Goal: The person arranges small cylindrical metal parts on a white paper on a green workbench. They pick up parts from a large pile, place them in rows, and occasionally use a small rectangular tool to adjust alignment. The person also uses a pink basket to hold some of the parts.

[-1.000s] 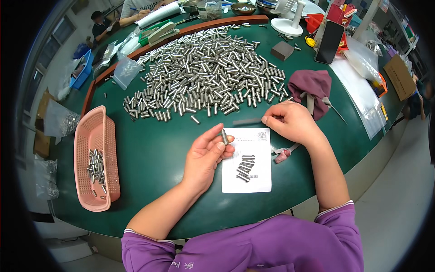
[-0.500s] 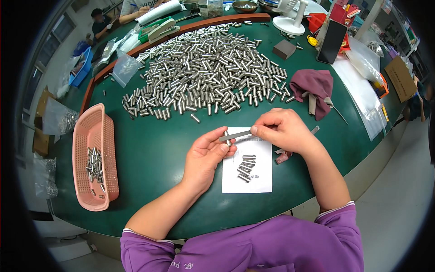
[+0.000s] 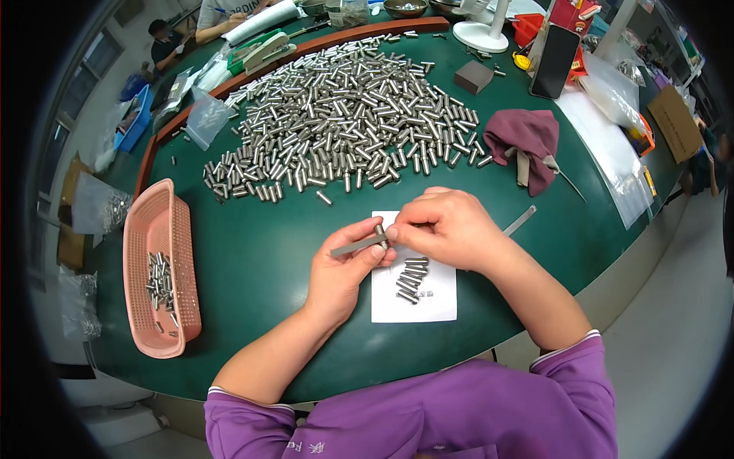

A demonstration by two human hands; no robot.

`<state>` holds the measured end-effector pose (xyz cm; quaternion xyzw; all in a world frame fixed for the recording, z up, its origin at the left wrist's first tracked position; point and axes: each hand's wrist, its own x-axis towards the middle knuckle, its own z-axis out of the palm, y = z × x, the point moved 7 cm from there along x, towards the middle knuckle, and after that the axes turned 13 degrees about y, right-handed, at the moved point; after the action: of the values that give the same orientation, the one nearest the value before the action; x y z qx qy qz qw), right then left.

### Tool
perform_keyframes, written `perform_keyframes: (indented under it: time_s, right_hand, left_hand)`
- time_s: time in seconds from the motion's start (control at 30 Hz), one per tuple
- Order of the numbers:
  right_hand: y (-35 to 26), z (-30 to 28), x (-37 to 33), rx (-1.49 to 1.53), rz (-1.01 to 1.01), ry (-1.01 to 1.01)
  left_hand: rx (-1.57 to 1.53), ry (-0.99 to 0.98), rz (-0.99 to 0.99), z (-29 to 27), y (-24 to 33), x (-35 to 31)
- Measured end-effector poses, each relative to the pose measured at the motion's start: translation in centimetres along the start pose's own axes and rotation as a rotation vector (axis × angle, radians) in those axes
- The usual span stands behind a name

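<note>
Between the thumb and fingers of my left hand [image 3: 336, 275] is a short metal pin [image 3: 379, 229], held nearly upright. My right hand [image 3: 451, 229] pinches one end of a narrow flat grey file [image 3: 356, 246], which lies across the pin and sticks out to the left over my left fingers. Just below the hands, a white paper sheet [image 3: 436, 309] rests on the green table, with a slanted row of metal pins [image 3: 413, 280] on it. Beyond the hands spreads a large pile of similar pins [image 3: 344, 122]; one loose pin [image 3: 325, 198] lies at its near edge.
A pink basket [image 3: 189, 252] with some pins stands at the left. Right of the pile are a maroon cloth [image 3: 524, 138], a dark block [image 3: 473, 77] and a propped phone [image 3: 556, 61]. A flat metal strip [image 3: 521, 220] lies beyond my right wrist. A wooden rail [image 3: 375, 32] borders the pile.
My right hand has moved left, close to my left fingers, and the file has slid left across the pin. The pin stays in my left hand.
</note>
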<state>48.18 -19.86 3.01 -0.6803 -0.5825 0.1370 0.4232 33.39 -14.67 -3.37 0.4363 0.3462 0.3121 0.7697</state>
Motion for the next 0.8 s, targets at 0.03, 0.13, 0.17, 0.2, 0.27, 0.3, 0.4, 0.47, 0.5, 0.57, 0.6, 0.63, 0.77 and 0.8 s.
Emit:
perform_keyframes:
  time_s: [0.03, 0.13, 0.17, 0.2, 0.27, 0.3, 0.4, 0.47, 0.5, 0.57, 0.6, 0.63, 0.77, 0.8]
  right_hand:
    - [1.3, -0.4, 0.1, 0.005, 0.006, 0.009]
    - [4.0, -3.0, 0.6, -0.001, 0.151, 0.009]
    - [4.8, -3.7, 0.4, -0.043, 0.206, 0.017]
    - [5.4, -4.2, 0.3, -0.085, 0.261, 0.025]
    - [4.7, -4.5, 0.6, -0.241, 0.113, 0.088]
    - [4.3, -4.5, 0.6, -0.316, 0.04, 0.117]
    - [3.9, -4.1, 0.5, -0.329, -0.004, 0.111]
    - [3.7, -4.0, 0.4, -0.315, -0.025, 0.087]
    - [3.6, -4.0, 0.4, -0.308, -0.036, 0.075]
    - [3.3, -3.9, 0.3, -0.325, -0.062, 0.052]
    - [3.3, -3.7, 0.2, -0.333, -0.07, 0.039]
    - [3.1, -3.8, 0.2, -0.324, -0.118, 0.066]
    - [1.3, -3.6, -0.1, -0.136, -0.257, 0.009]
    - [1.0, -3.2, -0.3, -0.125, -0.263, -0.036]
  left_hand:
    - [-0.03, -0.013, -0.016, 0.0, -0.2, 0.1]
    - [-0.102, -0.027, -0.016, -0.4, 0.0, 0.5]
    - [-0.108, -0.033, -0.021, -0.4, -0.1, 0.4]
    - [-0.114, -0.038, -0.027, -0.3, -0.1, 0.5]
    - [-0.124, -0.038, -0.016, -0.3, 0.0, 0.5]
    - [-0.128, -0.036, -0.013, -0.3, 0.0, 0.6]
    - [-0.132, -0.053, -0.006, -0.1, 0.1, 0.5]
    - [-0.14, -0.054, 0.018, 0.0, 0.4, 0.4]
    - [-0.145, -0.055, 0.03, 0.1, 0.5, 0.4]
    - [-0.133, -0.062, 0.06, 0.0, 0.6, 0.4]
    - [-0.127, -0.067, 0.07, 0.0, 0.6, 0.3]
    - [-0.106, -0.038, 0.092, 0.1, 0.9, 0.3]
    - [-0.013, -0.04, 0.199, 0.1, 1.8, 0.3]
    - [0.007, -0.069, 0.257, 0.1, 2.0, 0.2]
